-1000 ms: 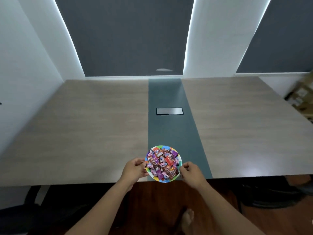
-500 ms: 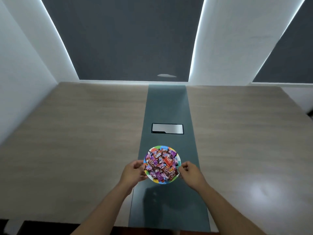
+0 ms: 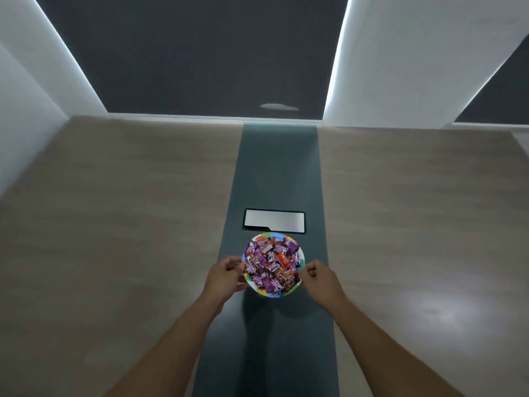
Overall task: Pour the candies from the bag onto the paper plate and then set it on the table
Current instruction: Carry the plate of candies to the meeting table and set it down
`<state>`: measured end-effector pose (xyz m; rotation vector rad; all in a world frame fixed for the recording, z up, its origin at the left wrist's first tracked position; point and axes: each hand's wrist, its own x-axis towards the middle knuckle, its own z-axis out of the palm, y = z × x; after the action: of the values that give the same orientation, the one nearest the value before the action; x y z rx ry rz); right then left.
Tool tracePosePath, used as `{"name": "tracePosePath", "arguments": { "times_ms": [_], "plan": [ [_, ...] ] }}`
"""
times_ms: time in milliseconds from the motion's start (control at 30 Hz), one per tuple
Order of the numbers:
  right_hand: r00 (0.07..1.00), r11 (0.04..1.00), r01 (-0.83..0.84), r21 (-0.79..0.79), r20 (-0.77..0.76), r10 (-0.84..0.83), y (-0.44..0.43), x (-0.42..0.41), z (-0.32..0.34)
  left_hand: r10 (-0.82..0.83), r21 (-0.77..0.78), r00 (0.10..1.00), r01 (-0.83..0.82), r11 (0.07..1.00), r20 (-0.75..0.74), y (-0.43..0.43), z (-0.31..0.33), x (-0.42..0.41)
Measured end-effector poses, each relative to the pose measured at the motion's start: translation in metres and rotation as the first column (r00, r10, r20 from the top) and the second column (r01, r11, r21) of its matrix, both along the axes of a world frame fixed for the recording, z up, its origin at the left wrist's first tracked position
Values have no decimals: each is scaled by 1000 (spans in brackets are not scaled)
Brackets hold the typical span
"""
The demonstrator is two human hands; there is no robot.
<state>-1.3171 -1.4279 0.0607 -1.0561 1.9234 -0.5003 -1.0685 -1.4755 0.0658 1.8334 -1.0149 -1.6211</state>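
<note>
A colourful paper plate (image 3: 272, 295) heaped with wrapped candies (image 3: 272, 262) in purple, red and brown hangs just above the table's dark centre strip (image 3: 274, 167), casting a shadow below it. My left hand (image 3: 224, 275) pinches the plate's left rim. My right hand (image 3: 319, 277) grips the right rim with curled fingers. No candy bag is in view.
The wide wooden table (image 3: 128, 224) spreads to both sides of the strip. A rectangular metal cable hatch (image 3: 274, 220) lies in the strip just beyond the plate. White walls and dark window blinds stand behind the far edge.
Both hands have carried the plate forward from the table's near edge to a spot over the strip, close to the hatch. The grip on both rims is unchanged.
</note>
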Motion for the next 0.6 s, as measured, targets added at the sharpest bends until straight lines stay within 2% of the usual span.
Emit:
{"name": "tracePosePath", "arguments": {
  "times_ms": [600],
  "plan": [
    [999,996,-8,84,-30,11,-157,-26,-90,-23,48,995,18,999,96,-161,-84,-32]
  ]
}}
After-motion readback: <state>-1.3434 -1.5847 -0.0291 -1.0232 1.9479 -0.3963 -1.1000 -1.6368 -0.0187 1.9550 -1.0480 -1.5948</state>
